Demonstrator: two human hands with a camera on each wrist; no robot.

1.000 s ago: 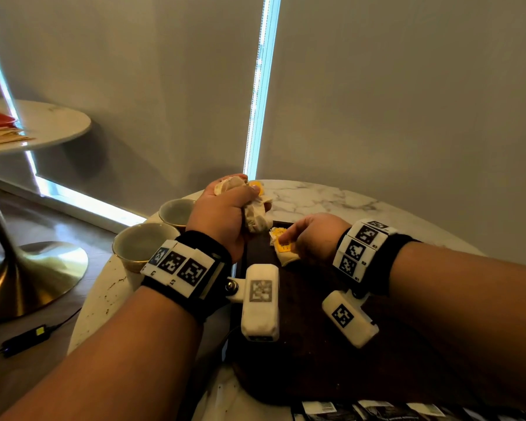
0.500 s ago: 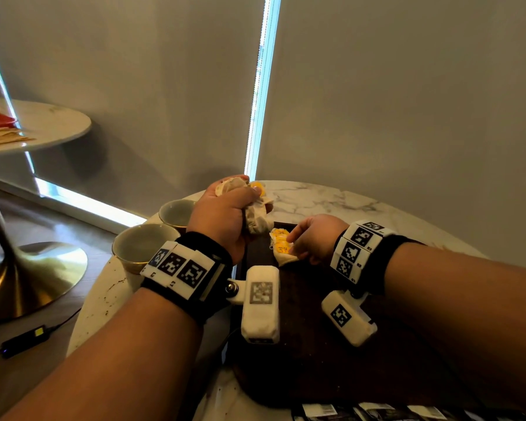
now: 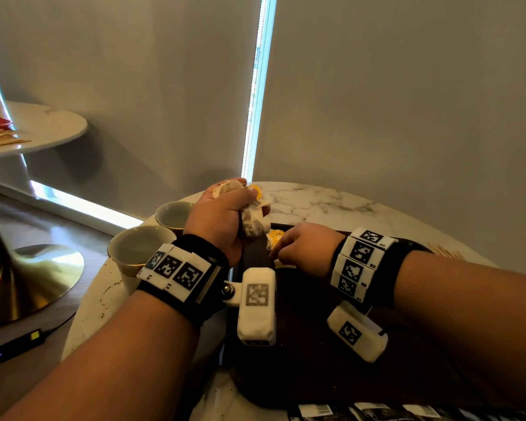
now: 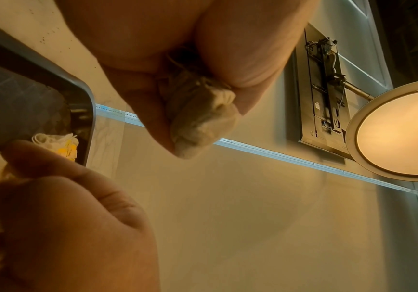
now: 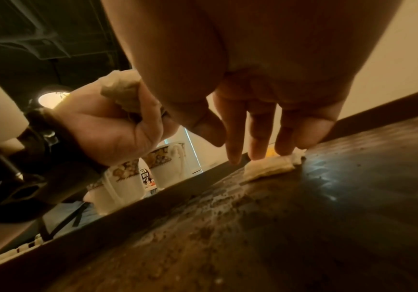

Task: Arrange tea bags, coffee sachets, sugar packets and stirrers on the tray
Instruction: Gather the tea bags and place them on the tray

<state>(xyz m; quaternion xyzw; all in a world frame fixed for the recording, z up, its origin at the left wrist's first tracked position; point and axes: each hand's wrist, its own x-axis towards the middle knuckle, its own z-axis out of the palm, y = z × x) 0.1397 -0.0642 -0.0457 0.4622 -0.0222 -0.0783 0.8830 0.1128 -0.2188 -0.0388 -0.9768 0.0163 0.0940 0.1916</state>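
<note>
Bare forearms, strapped up at both wrists.
Wide black band point(image 3: 195, 287) on the left wrist, fronted by a row of white tiles printed with black square codes; same black band point(image 3: 374, 268) and coded white tiles on the right. White rounded camera pod point(image 3: 257, 305) off the left band on a metal screw joint, grey code on top; smaller white pod point(image 3: 357, 331) under the right, black code.

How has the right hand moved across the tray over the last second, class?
Barely: the right hand shifted slightly toward the tray's far edge, fingertips on the tea bag.
</note>
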